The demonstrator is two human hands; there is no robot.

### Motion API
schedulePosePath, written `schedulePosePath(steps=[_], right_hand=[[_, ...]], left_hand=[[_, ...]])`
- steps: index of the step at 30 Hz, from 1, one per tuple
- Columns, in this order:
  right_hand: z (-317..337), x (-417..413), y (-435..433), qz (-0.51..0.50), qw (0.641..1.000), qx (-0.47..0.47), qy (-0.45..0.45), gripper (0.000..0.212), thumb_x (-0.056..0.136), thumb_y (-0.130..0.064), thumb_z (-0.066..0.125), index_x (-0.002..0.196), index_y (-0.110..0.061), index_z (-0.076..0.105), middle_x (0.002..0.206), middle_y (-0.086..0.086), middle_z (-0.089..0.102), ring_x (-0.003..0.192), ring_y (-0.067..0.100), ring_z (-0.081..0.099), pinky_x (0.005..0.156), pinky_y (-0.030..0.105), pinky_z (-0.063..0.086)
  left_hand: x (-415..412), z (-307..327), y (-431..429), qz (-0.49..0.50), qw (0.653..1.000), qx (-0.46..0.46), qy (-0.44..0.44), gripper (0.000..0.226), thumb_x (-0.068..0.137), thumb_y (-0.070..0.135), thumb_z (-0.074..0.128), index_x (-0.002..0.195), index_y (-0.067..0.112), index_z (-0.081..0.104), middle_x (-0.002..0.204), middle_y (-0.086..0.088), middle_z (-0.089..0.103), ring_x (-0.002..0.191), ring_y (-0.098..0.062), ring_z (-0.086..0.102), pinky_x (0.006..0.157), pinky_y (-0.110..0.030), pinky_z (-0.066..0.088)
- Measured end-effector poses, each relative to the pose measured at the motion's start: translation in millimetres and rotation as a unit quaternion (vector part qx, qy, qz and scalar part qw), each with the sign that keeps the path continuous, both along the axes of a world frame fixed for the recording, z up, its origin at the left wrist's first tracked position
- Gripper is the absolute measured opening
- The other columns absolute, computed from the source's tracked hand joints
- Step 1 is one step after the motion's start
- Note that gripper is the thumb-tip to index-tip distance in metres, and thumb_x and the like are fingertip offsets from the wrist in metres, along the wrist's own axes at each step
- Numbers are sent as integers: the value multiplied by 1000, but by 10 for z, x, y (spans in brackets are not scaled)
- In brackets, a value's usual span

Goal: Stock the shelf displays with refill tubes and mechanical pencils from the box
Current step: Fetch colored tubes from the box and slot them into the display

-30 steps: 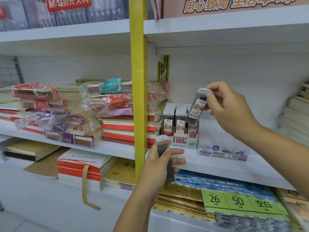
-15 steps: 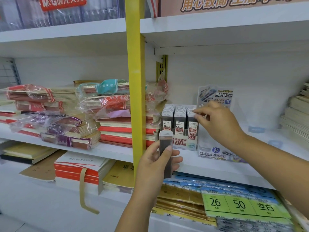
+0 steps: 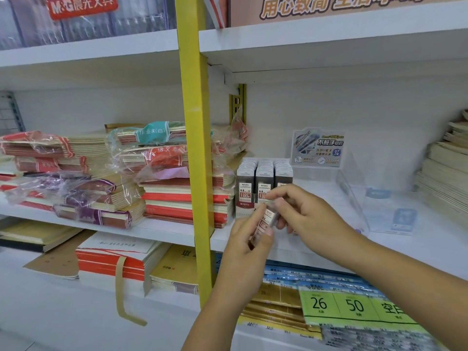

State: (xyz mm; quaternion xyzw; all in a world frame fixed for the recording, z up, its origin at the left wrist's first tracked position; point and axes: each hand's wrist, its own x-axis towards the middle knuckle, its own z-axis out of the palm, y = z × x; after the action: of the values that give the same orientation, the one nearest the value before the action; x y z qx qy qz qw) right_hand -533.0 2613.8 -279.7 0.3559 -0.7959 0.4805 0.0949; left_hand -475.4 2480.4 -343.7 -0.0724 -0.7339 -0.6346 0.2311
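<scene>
My left hand (image 3: 247, 249) grips a dark refill tube (image 3: 263, 224) with a white cap, tilted, in front of the middle shelf. The fingers of my right hand (image 3: 312, 220) pinch the same tube at its upper end. Right behind both hands stands the white display box (image 3: 244, 211), filled with rows of upright refill tubes (image 3: 264, 173). To its right is a clear plastic display (image 3: 354, 198) with a printed card (image 3: 317, 148) at its back; it looks nearly empty. No mechanical pencils and no supply box are in view.
A yellow upright post (image 3: 196, 153) stands just left of the hands. Wrapped notebook stacks (image 3: 162, 178) fill the shelf to the left, with paper stacks (image 3: 445, 173) at far right. The shelf below holds label sheets (image 3: 349, 304) and booklets (image 3: 119, 259).
My right hand set its tube into the display box, then came down to my left hand and took hold of the upper end of the tube there.
</scene>
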Motion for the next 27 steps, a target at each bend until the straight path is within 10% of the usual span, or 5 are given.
schedulePosePath(steps=[7, 12, 15, 18, 27], right_hand=[[67, -95, 155, -19, 996, -89, -22, 11, 97, -17, 51, 104, -27, 50, 75, -15, 72, 60, 0, 63, 53, 9, 45], [400, -185, 270, -85, 964, -174, 183, 17, 100, -23, 49, 96, -39, 45, 87, -20, 69, 77, -1, 66, 65, 10, 48], [475, -294, 265, -138, 953, -74, 261, 17, 102, -22, 43, 106, -38, 42, 94, -11, 66, 82, 10, 65, 71, 27, 52], [448, -387, 223, -145, 946, 33, 289, 16, 101, -18, 43, 114, -25, 47, 94, -5, 61, 76, 9, 54, 67, 7, 39], [439, -537, 114, -156, 945, 141, 251, 17, 97, -18, 51, 112, -18, 61, 102, -4, 50, 94, 8, 43, 76, 18, 30]], left_hand=[[-88, 7, -36, 71, 997, -20, 37, 41, 95, 18, 66, 117, 51, 61, 112, 17, 65, 93, 6, 60, 76, -12, 50], [-194, 14, -34, 191, 950, -222, 110, 44, 100, 22, 56, 142, 35, 51, 137, 30, 39, 131, 14, 28, 104, 2, 16], [-289, -24, -37, 203, 920, -318, 109, 50, 103, 24, 49, 151, 31, 38, 156, 22, 20, 145, 5, 1, 113, -8, -4], [-371, -81, -39, 199, 905, -360, 108, 55, 104, 27, 44, 156, 32, 26, 164, 18, 0, 148, 2, -15, 118, -21, -6], [-446, -160, -52, 194, 900, -374, 111, 53, 104, 28, 42, 156, 30, 27, 166, 14, 7, 149, 2, -9, 115, -16, -11]])
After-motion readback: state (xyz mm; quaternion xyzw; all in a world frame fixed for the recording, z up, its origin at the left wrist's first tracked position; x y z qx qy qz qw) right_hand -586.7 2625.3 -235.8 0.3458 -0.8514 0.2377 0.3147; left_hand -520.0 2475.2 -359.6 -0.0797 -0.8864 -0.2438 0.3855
